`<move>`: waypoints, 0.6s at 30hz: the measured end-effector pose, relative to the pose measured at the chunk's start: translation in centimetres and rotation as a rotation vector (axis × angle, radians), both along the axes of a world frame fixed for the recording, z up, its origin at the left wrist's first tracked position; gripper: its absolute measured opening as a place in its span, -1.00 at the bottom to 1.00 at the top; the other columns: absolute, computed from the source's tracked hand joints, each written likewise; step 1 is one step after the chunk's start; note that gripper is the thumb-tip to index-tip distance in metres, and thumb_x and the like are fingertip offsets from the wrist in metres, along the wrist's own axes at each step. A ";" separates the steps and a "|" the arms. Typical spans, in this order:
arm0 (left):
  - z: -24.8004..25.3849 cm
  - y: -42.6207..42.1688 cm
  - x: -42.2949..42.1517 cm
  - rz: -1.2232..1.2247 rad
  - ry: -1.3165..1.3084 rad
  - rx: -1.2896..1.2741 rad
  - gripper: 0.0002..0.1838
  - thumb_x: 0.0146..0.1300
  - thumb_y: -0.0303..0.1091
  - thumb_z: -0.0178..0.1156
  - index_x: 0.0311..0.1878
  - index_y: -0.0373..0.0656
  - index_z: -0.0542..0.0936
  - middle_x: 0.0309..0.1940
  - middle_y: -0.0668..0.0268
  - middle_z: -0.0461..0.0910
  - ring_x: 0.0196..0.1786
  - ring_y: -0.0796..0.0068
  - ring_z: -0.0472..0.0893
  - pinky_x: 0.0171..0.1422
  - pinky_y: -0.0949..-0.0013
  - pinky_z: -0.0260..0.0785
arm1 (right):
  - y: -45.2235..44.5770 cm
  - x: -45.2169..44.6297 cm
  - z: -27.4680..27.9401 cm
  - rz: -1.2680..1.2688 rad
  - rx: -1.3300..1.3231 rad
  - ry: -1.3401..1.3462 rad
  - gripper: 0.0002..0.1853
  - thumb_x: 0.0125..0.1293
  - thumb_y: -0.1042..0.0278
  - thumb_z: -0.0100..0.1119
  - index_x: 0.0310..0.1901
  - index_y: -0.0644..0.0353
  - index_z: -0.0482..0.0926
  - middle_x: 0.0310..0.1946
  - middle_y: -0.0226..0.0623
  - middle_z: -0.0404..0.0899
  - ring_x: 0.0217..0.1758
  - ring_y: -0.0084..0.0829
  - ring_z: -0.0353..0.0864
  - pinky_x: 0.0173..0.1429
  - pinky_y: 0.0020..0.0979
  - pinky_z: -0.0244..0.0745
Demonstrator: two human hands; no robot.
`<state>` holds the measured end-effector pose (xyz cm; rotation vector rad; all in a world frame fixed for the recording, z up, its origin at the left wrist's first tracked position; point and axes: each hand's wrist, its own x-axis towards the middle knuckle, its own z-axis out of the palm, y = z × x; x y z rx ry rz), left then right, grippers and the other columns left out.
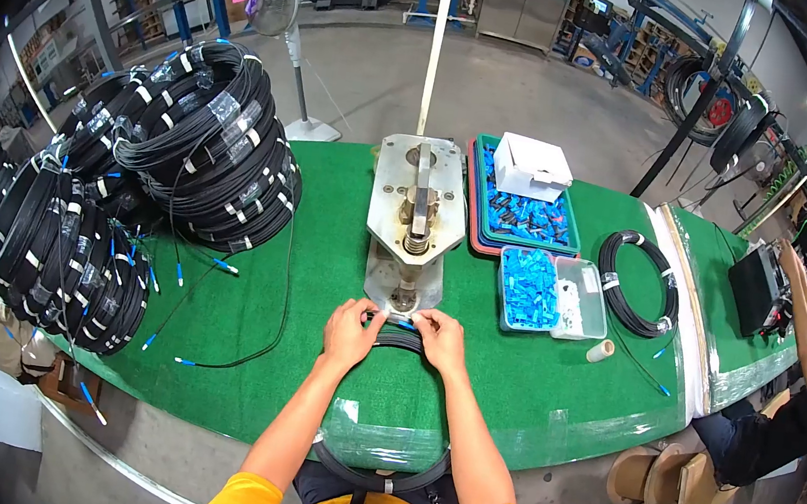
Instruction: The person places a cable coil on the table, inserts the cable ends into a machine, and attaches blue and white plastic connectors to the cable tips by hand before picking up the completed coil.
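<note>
At the base of a metal hand press, my left hand and my right hand meet from either side. Between their closed fingertips is a small blue connector, right under the press head. A black cable coil runs below the fingers, and its lower part hangs over the table's front edge near my body. To the right of the press sit a clear tub of blue connector parts and a clear tub with small white parts.
Tall stacks of black cable coils fill the left side. A white box rests on a green tray. Farther right are a single coil, a small roll and a co-worker's arm. Another person sits at far left.
</note>
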<state>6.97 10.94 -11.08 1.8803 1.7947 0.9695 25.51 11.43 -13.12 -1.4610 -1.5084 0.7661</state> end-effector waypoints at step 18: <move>0.5 2.1 1.6 0.184 -0.144 -0.024 -0.70 0.44 -0.10 0.10 -0.23 -0.15 0.62 -0.31 0.07 0.68 -0.20 0.01 0.68 -0.15 0.00 0.46 | 3.2 -1.3 -0.3 -0.050 -0.237 0.754 -0.71 0.37 0.53 0.23 0.08 0.25 0.43 -0.30 -0.34 0.69 -0.39 -0.63 0.52 -0.26 -0.56 0.45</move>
